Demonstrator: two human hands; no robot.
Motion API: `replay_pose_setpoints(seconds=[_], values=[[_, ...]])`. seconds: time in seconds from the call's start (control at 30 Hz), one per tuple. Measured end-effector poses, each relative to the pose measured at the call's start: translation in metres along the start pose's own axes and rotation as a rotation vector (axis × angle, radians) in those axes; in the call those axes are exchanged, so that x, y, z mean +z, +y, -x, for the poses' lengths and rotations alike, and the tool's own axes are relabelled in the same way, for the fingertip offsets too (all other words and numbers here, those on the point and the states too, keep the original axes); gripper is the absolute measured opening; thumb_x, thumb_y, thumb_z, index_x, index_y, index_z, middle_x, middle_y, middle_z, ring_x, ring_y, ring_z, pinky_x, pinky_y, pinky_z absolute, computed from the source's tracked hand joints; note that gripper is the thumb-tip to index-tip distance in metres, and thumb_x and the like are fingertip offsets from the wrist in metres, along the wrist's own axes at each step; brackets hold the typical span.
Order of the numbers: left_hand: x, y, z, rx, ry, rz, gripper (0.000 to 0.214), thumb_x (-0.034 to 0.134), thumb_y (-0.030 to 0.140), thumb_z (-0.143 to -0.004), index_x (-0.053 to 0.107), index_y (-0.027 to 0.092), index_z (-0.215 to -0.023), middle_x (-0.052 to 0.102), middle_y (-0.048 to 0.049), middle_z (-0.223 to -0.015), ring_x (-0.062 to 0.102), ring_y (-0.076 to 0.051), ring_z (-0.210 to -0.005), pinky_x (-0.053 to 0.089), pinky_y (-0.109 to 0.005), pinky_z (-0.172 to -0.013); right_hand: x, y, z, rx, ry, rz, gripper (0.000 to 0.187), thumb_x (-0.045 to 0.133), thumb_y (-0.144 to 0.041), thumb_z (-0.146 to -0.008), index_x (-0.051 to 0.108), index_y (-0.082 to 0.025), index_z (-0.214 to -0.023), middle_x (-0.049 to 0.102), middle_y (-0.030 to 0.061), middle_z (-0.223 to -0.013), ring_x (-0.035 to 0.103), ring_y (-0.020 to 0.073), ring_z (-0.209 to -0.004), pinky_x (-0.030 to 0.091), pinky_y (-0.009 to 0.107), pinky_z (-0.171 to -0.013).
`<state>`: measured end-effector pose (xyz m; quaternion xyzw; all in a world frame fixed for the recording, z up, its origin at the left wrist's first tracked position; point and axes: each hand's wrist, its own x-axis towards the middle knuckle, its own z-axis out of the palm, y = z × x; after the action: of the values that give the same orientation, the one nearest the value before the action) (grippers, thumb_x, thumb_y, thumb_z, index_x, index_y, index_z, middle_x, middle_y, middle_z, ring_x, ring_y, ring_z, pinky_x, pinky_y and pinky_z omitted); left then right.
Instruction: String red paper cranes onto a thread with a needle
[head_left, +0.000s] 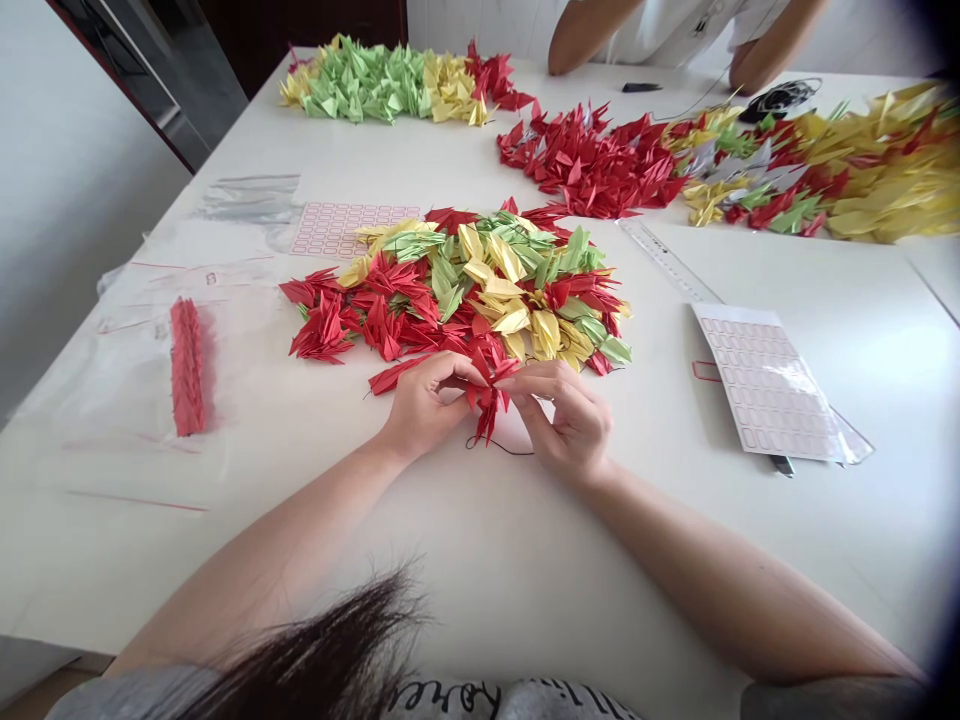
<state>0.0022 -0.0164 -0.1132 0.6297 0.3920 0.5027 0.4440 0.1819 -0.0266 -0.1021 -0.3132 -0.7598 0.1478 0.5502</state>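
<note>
Red folded paper cranes (pixel 489 398) are pinched between my two hands at the near edge of a mixed pile. My left hand (pixel 431 400) grips them from the left with thumb and fingers. From the right, the fingertips of my right hand (pixel 566 410) close on the same red paper. A thin black cord (pixel 510 452) loops on the table just below the cranes. Right behind my hands lies the pile of red, yellow and green paper cranes (pixel 480 285). Exactly what my right fingertips pinch is partly hidden.
Clear plastic bags, one holding a red crane bundle (pixel 187 368), lie left. Label sheets (pixel 765 380) lie right, near a ruler (pixel 667 260). Behind are a green and yellow pile (pixel 367 80), a red pile (pixel 592 160) and a black cord coil (pixel 780 98). Another person (pixel 675 35) sits opposite.
</note>
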Motion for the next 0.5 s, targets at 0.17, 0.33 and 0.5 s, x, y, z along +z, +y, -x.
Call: replay_pose_setpoints(seconds=[0.17, 0.33, 0.5], values=[[0.0002, 0.003, 0.0009, -0.033, 0.027, -0.003, 0.009, 0.069, 0.016, -0.077, 0.069, 0.018, -0.086, 0.074, -0.0036, -0.086, 0.07, -0.016, -0.081, 0.059, -0.028, -0.078, -0.0009, -0.0003, -0.0019, 0.049, -0.004, 0.027, 0.021, 0.058, -0.012, -0.094, 0.072, -0.027, -0.1, 0.074, 0.0037, -0.083, 0.068, 0.0192, -0.073, 0.056, 0.036, -0.068], [0.0, 0.0018, 0.0018, 0.007, 0.024, 0.003, 0.008, 0.066, 0.015, -0.082, 0.067, 0.018, -0.088, 0.074, -0.0037, -0.087, 0.072, -0.015, -0.085, 0.059, -0.03, -0.086, -0.0004, 0.0002, -0.0017, 0.016, -0.021, -0.011, 0.024, 0.058, -0.008, -0.093, 0.071, -0.026, -0.103, 0.075, 0.0042, -0.088, 0.068, 0.0187, -0.078, 0.056, 0.035, -0.071], [-0.0004, 0.0007, 0.002, 0.005, 0.018, -0.013, 0.005, 0.067, 0.018, -0.083, 0.068, 0.019, -0.088, 0.075, -0.0042, -0.088, 0.072, -0.017, -0.086, 0.059, -0.032, -0.086, -0.0002, 0.0003, -0.0007, 0.088, -0.034, -0.04, 0.02, 0.058, -0.013, -0.094, 0.072, -0.026, -0.099, 0.076, 0.0046, -0.089, 0.071, 0.0197, -0.079, 0.059, 0.036, -0.072]])
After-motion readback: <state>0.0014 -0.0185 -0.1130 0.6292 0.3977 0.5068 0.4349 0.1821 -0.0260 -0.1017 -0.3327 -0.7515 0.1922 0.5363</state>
